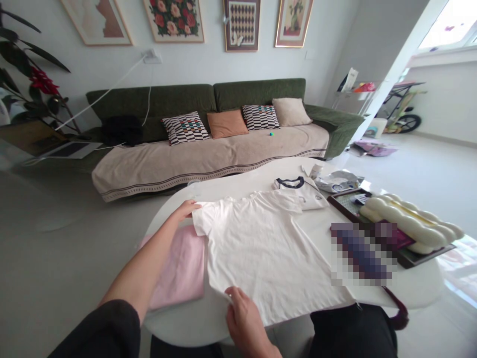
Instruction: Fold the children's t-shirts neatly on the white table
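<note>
A white T-shirt (257,248) lies spread on the white table (179,325), its collar away from me and its hem hanging slightly over the near edge. My left hand (188,209) is at the far left, its fingers closed on the edge of the sleeve. Lower down, my right hand (244,315) pinches the shirt's left side near the hem. Under my left forearm a folded pink garment (182,268) lies beside the shirt. Behind the right sleeve is a folded white shirt with a dark collar (313,196), partly covered by the spread one.
On the table's right stand a dark tray (345,206) with a cream puffy object (406,219) and a silver packet (339,181). A blurred-out purple item (359,253) lies nearer. A green sofa (179,107) with several cushions is behind; a laptop (70,149) rests at left.
</note>
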`<state>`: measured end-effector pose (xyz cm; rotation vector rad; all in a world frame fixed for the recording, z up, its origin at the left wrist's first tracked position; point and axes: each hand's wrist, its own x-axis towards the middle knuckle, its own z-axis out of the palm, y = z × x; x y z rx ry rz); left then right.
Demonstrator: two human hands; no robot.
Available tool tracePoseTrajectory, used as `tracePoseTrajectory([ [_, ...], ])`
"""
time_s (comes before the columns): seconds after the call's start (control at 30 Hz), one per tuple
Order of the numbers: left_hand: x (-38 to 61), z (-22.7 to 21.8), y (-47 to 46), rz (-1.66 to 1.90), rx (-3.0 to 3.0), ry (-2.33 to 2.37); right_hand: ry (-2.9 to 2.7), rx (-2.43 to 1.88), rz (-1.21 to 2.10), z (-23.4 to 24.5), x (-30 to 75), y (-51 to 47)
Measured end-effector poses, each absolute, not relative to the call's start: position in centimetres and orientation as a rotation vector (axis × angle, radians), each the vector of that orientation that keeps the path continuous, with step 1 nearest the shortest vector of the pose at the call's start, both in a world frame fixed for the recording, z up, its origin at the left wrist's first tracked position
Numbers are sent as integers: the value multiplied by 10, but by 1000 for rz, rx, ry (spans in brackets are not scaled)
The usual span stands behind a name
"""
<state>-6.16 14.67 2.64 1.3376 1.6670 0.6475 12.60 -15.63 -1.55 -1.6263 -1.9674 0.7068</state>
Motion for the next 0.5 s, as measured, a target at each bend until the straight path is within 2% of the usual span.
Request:
tracePoseTrajectory([
  [0.13,-59,43,159,748,1277,1578,-1823,-1527,866,6,126,-162],
  [0.27,-75,39,164,771,1223,1671,-1840,-1480,916,15,114,-167],
  [0.5,-116,0,124,660,1245,1943,-1981,-1535,976,-35,92,-172],
])
